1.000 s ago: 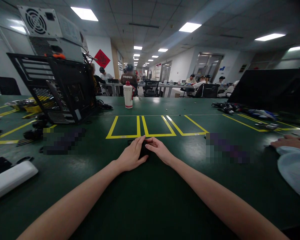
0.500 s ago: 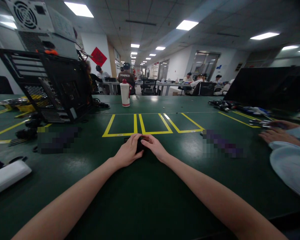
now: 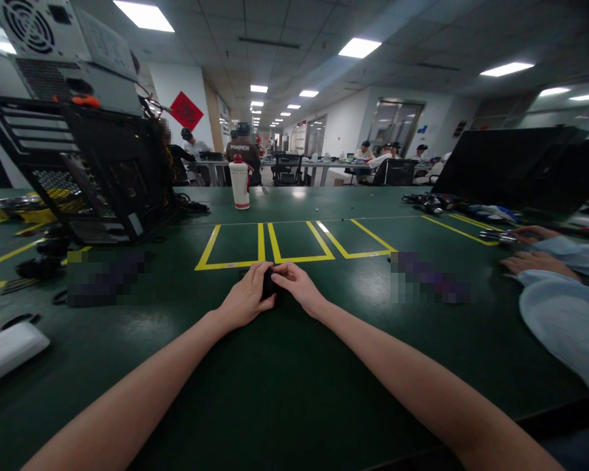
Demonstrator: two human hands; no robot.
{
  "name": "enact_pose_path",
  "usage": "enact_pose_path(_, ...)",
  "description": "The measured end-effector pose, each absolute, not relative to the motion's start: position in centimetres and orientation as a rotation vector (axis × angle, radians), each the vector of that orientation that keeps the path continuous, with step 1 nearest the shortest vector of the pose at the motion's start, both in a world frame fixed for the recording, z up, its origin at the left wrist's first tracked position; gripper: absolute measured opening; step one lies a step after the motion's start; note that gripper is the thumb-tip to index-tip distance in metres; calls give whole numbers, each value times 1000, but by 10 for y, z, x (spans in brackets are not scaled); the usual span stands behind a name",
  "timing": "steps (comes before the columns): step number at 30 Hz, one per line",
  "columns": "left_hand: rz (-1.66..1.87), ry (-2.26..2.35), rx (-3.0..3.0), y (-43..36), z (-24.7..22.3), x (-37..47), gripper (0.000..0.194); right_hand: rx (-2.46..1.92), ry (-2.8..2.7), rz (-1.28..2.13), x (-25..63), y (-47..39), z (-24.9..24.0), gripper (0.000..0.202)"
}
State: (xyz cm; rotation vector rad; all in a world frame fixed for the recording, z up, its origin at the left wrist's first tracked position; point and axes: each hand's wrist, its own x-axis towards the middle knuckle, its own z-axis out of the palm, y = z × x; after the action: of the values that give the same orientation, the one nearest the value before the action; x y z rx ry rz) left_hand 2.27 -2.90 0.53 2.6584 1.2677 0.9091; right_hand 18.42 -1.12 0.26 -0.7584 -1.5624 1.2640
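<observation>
A small black object [image 3: 269,285] sits low over the green table [image 3: 285,379], mostly covered by my fingers, so its kind cannot be made out. My left hand [image 3: 245,294] is wrapped round its left side, thumb toward me. From the right, my right hand [image 3: 298,285] has its thumb and fingers pinched together at the object's upper right edge. Just beyond both hands run the yellow tape outlines [image 3: 302,259] on the tabletop.
At left stand an open computer case [image 3: 103,163] with power supplies on top and a white box-like item [image 3: 10,353]. A white bottle [image 3: 239,186] stands ahead. Blurred dark items lie on both sides. At right, a co-worker's hands [image 3: 537,261] touch the table near dark monitors [image 3: 500,167].
The whole view has shifted slightly, so surroundings appear further left. My hands stay on the black object with little change in grip.
</observation>
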Motion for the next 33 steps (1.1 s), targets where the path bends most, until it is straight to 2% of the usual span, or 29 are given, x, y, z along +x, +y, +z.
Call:
enact_pose_path(6,897,1298,2655,-28,4,23,56,-862,-1546,1293,184,-6,-2,29)
enact_pose_path(10,897,1291,2650,-28,4,23,56,-792,-1586,1359,187,-7,2,27)
enact_pose_path(14,930,1292,2654,-27,3,24,56,-729,-1571,1422,188,-9,5,34)
enact_pose_path(20,935,1268,2659,-28,4,23,56,-790,-1530,1307,183,-11,6,21)
enact_pose_path(25,920,1296,2626,-29,5,23,57,-895,-1509,1372,183,-11,10,27)
enact_pose_path(29,914,1314,2587,-31,7,21,57,-805,-1613,1439,186,-9,10,27)
enact_pose_path(33,894,1321,2576,-32,10,19,56,-747,-1667,1462,189,-7,8,36)
